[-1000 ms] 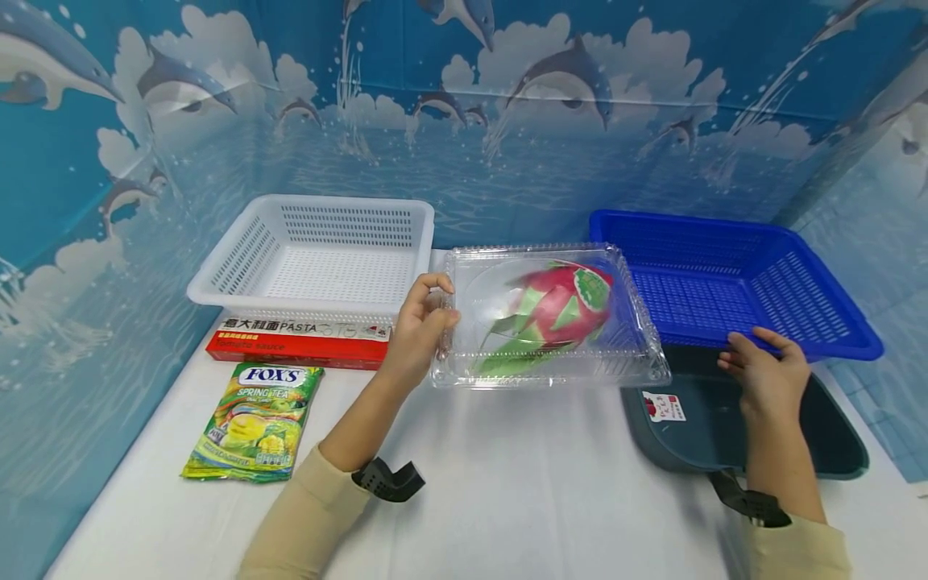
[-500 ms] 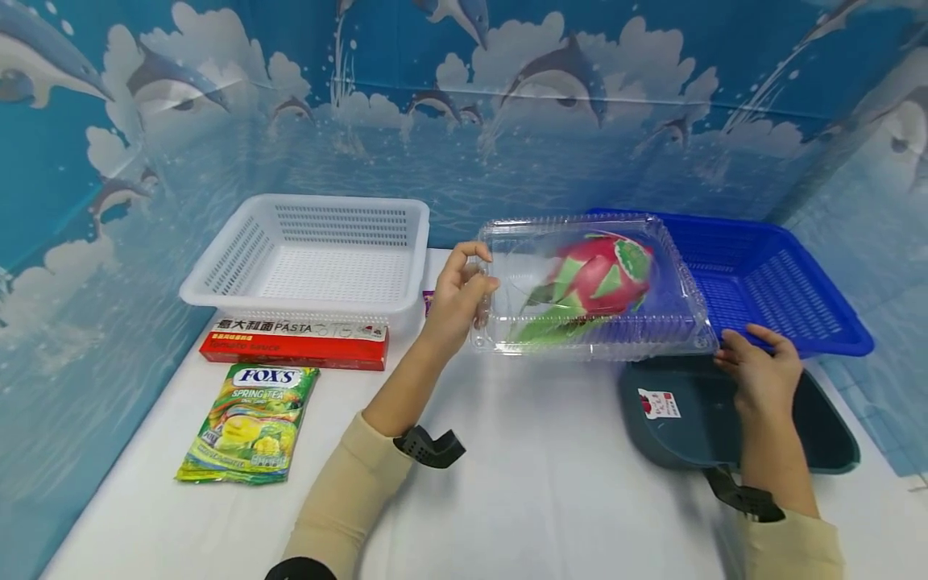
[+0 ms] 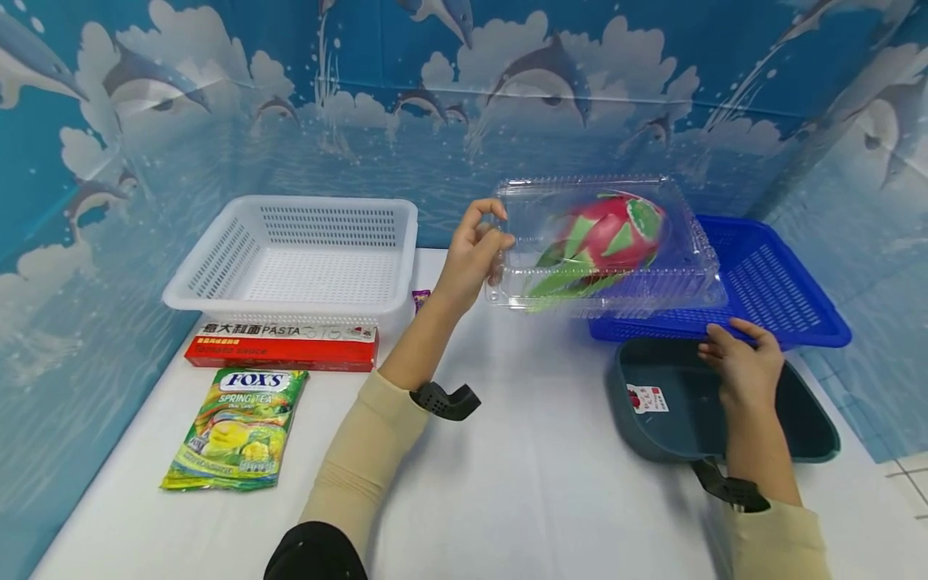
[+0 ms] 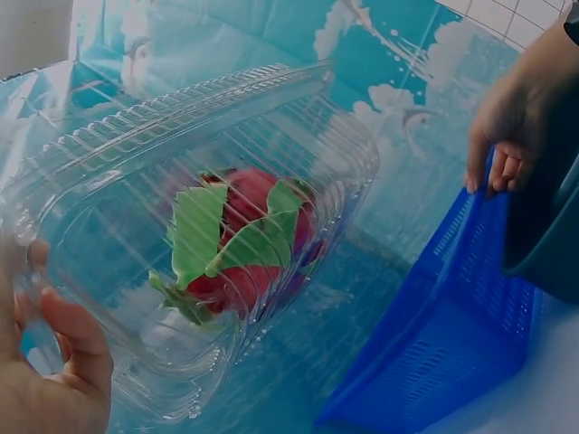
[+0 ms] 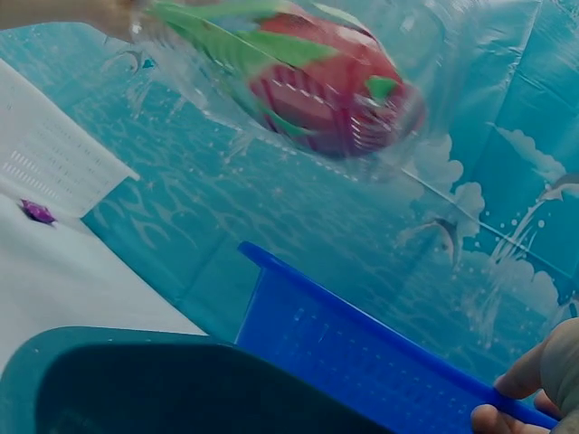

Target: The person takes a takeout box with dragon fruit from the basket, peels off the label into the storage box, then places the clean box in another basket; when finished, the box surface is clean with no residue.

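Note:
My left hand (image 3: 474, 256) pinches the left end of a clear plastic clamshell box (image 3: 522, 282), raised off the table. Inside the box lies a red and green dragon fruit (image 3: 616, 234), also plain in the left wrist view as a dragon fruit (image 4: 249, 235) behind ribbed plastic. Below and behind the box stands a blue plastic basket (image 3: 783, 282), partly covered by it in the head view. My right hand (image 3: 747, 370) grips the near rim of that basket, with thumb and fingers on either side of the rim (image 5: 434, 366) in the right wrist view.
A dark green basin (image 3: 674, 427) stands under my right hand, before the blue basket. At left are a white basket (image 3: 326, 274), a red pasta box (image 3: 283, 350) and a Fox's candy bag (image 3: 235, 431). A small purple wrapper (image 3: 420, 300) lies beside the white basket.
My left hand has carried the box with the dragon fruit up and to the right, over the blue basket. The right hand has stayed at the basket's rim; the view has shifted slightly.

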The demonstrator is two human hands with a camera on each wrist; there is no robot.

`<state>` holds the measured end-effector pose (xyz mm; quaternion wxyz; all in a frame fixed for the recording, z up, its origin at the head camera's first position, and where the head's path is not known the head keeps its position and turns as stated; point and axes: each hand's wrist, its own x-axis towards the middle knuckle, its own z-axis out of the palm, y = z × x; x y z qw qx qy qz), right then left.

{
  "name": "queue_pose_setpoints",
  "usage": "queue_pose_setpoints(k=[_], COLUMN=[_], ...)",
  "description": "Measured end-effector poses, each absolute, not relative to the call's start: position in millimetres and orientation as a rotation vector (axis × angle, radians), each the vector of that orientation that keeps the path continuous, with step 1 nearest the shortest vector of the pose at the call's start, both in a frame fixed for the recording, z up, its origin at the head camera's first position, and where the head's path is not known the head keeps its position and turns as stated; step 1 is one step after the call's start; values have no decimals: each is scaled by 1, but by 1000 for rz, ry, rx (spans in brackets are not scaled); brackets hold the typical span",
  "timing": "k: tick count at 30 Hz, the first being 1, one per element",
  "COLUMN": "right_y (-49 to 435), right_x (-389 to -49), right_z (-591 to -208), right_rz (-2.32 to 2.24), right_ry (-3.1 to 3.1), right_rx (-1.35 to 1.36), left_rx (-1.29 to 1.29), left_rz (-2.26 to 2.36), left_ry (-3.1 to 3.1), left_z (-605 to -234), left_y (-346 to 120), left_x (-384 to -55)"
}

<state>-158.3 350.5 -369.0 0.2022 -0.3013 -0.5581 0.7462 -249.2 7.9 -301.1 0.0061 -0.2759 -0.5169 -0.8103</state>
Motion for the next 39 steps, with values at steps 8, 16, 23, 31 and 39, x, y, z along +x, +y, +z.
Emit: queue_pose_setpoints(k=[8,16,23,31,39], right_y=[350,354,356,352,353], right_x=[-158,-157,-159,-158,-156], right_z=[-369,-370,-377,-370,-368], right_rz=[2089,2065,2014,2078,2105], right_ry=[-1560,-1591,-1627,-1602,-1586], right_rx=[-828,-855,-808,-794,-799], left_rx=[-846,-900,-901,-795,-734], left_rz=[-2612,-2703,-2738,-2722,-2714], left_ry=[-1595,-1586,-1626,-1772,-1882], left_z=[-298,-294,-296,-307,-318], left_y=[37,76,102,123,142], left_x=[-270,-277,-281,-286,-289])
